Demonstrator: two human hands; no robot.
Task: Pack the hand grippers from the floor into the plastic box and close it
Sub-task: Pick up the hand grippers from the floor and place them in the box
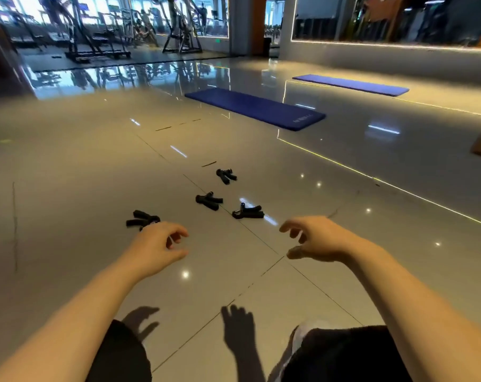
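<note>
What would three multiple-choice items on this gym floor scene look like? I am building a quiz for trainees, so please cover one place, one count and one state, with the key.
1. Where does the nearest hand gripper to the left hand lie?
A. just beyond its knuckles
B. on the blue mat
C. beside the shoe

2. How many hand grippers lie on the floor?
A. two
B. four
C. six

3. What is the state of the right hand?
A. gripping a hand gripper
B. flat on the floor
C. empty, fingers loosely curled

Key: 1 A, the leftmost hand gripper shows just past the left hand. 2 B, it, the middle hand gripper, the right hand gripper and the far hand gripper make four. 3 C, the right hand hovers above the tiles, holding nothing.
</note>
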